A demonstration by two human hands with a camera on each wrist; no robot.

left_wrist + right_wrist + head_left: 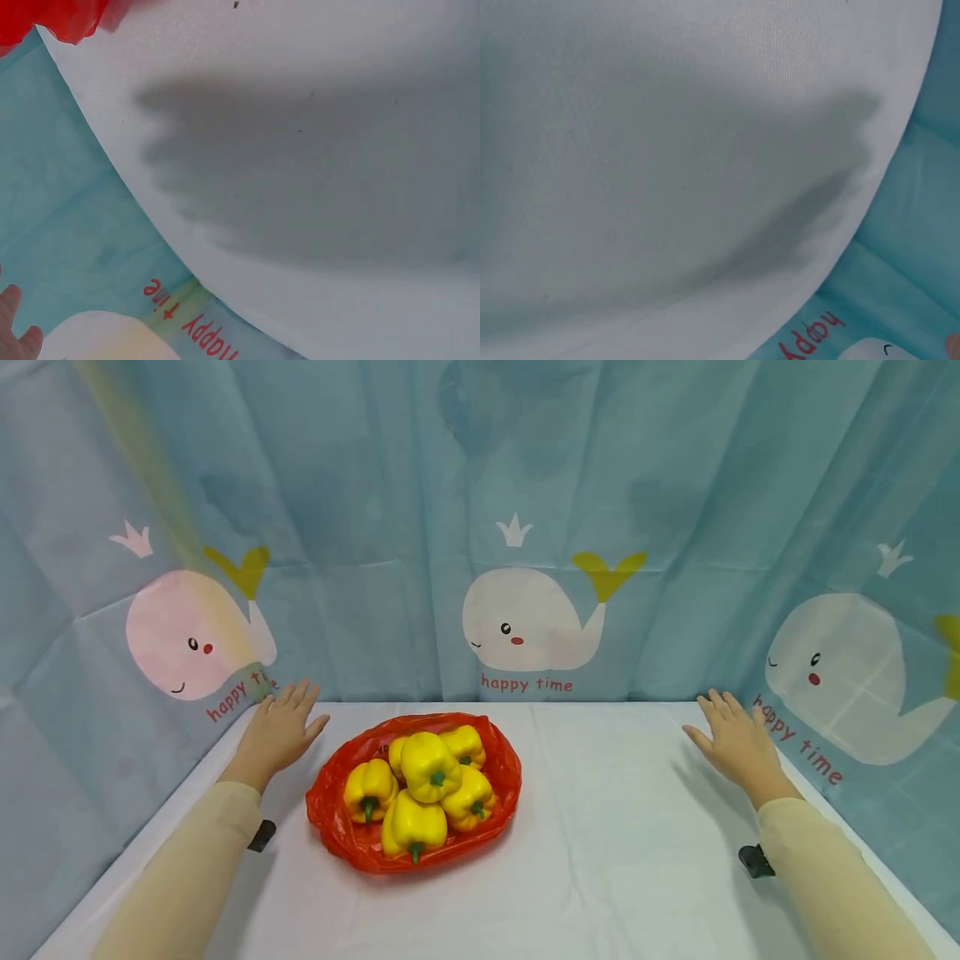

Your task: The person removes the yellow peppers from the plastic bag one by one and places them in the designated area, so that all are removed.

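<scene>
Yellow bell peppers (pixel 431 767) with green stems, several of them, lie heaped in a red plastic bag (pixel 341 839) spread open left of the table's middle. To the left of that bag my left hand (pixel 279 731) hovers with fingers spread and holds nothing. Its fingertips (pixel 10 300) show at the lower left of the left wrist view, and the bag's edge (pixel 75 22) shows at the top. Over the table's right side my right hand (pixel 735 745) is held out, fingers straight and apart, touching nothing. The right wrist view shows mainly its shadow on the cloth.
A white cloth covers the table (pixel 600 860). Blue curtains (pixel 375 527) printed with whales stand behind it and along both sides, close to the hands. A small black device (pixel 756 861) is worn at the right wrist, another (pixel 262 836) at the left.
</scene>
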